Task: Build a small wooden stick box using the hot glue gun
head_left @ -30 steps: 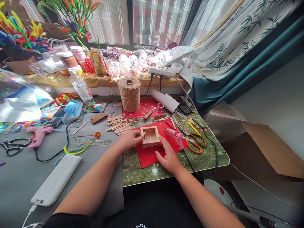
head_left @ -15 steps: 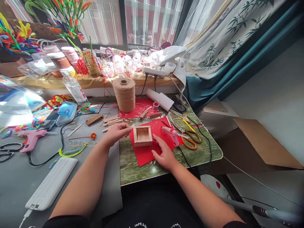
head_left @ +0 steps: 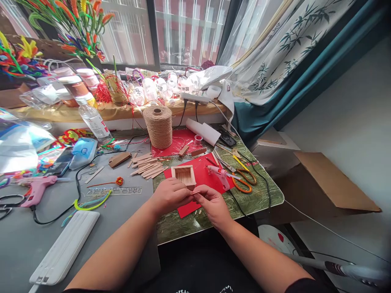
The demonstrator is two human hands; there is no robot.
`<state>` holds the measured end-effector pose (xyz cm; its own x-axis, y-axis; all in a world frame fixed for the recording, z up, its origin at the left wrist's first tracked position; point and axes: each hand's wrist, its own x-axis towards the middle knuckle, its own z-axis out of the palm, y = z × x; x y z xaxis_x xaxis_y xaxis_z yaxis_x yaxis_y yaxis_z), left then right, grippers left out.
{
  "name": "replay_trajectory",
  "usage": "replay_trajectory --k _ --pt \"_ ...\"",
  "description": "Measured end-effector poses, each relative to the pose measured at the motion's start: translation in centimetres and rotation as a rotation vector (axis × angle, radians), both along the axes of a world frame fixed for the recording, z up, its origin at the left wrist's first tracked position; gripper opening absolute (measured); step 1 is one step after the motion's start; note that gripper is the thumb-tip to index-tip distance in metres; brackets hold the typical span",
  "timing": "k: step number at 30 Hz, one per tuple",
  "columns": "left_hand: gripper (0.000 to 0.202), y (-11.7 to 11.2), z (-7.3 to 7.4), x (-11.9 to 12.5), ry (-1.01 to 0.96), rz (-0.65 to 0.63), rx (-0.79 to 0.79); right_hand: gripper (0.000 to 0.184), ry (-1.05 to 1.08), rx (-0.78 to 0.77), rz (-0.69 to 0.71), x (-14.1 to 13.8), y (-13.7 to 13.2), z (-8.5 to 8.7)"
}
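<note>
My left hand [head_left: 173, 196] and my right hand [head_left: 212, 204] meet just in front of a small square box of stacked wooden craft sticks [head_left: 183, 173]. Between their pinched fingertips shows the thin edge of a craft stick [head_left: 196, 193], mostly hidden by the fingers. The box lies on a red sheet [head_left: 186, 209], its open side facing up, its front partly covered by my left hand. Loose craft sticks [head_left: 148, 166] are heaped left of the box. A pink glue gun [head_left: 220, 174] rests on the sheet's right side.
Orange-handled scissors [head_left: 244, 181] and a yellow pen [head_left: 240, 162] lie at the right. Behind stands a twine spool [head_left: 158, 128]. A second pink glue gun [head_left: 38, 189], a white power strip [head_left: 65, 246] and a clear stencil ruler [head_left: 114, 191] are on the grey table. Cables cross both surfaces.
My left hand has moved from the stick pile, right and toward me, in front of the box. My right hand, open before, has closed its fingertips against the left's.
</note>
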<state>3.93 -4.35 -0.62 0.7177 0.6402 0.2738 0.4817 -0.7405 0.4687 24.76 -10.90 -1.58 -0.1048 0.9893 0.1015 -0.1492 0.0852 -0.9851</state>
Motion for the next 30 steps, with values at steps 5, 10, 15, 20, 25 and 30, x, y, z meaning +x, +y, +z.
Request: replay_trajectory --k 5,10,15,20,25,30 --pt "0.056 1.9 0.9 -2.5 -0.13 0.127 0.05 0.03 -0.051 -0.034 -0.107 0.6 4.2 0.3" --pt "0.117 4.0 0.8 -5.5 -0.172 0.229 -0.059 0.047 -0.124 -0.005 -0.136 1.1 8.0 -0.6" --pt "0.121 4.8 -0.4 -6.5 -0.052 0.269 -0.261 0.039 -0.159 0.011 -0.165 0.9 9.7 -2.3" --pt "0.115 4.9 -0.7 -6.4 -0.031 0.252 -0.295 0.034 -0.226 0.058 -0.222 0.2 10.7 -3.4" --pt "0.103 5.0 -0.8 -6.1 -0.04 0.238 -0.291 0.03 -0.18 0.07 -0.24 -0.5 11.0 -4.6" --pt "0.093 5.1 -0.7 -5.9 -0.016 0.231 -0.281 0.029 -0.149 0.052 -0.208 -0.8 11.2 -5.6"
